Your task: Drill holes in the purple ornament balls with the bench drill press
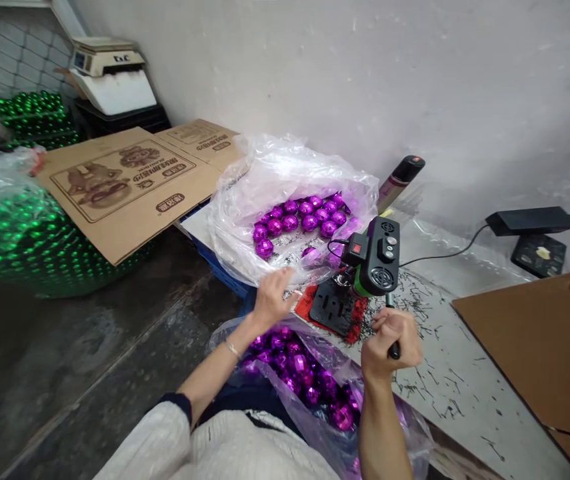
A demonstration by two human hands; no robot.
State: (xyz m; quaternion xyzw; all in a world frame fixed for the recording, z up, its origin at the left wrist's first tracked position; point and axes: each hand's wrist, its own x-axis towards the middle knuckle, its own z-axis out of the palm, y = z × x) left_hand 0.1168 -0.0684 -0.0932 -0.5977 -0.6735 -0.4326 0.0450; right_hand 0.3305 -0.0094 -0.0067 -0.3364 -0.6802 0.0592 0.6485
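Note:
My right hand [392, 340] is wrapped round the black lever handle of a small bench press [383, 257], which has a black head with round vents and a red switch. Its slotted black base plate [332, 307] rests on a red mat [306, 303]. My left hand [273, 298] is at the near edge of a clear plastic bag [235, 220], fingers stretched out and slightly blurred, with nothing visible in it. Inside that bag lie shiny purple faceted balls [307, 208]. More purple balls [299, 365] fill another clear bag in front of my body.
Black scraps litter the white table [485, 380]. A cardboard sheet [129, 180] lies left of the bag; another cardboard piece [539, 340] is at right. A black power adapter [532, 220] trails a cord to the press. Bagged green balls [29, 240] stand at far left.

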